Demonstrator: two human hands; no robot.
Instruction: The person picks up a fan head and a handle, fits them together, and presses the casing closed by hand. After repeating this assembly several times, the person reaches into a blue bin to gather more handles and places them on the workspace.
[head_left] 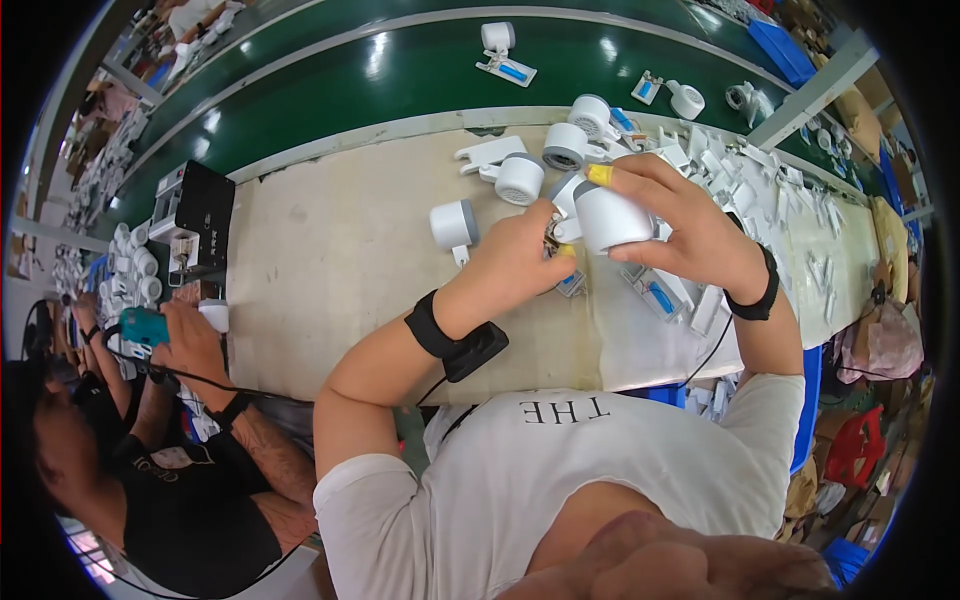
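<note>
My right hand is closed around a white cylindrical housing, its thumb at the lower rim and its fingers over the top. A yellow wrap covers one fingertip. Close by, my left hand pinches the small white joint piece beside the housing. Dark or metallic bits show between its fingers, too small to name. Below that hand, a flat part is partly hidden. Another white housing with a grey rim lies left of my left hand. Beyond my hands stand more such housings.
Many white plastic parts are heaped at the right. A white tray with a blue battery lies near my right wrist. Beyond the worktable runs a green conveyor. A black device and a co-worker's hand are at left.
</note>
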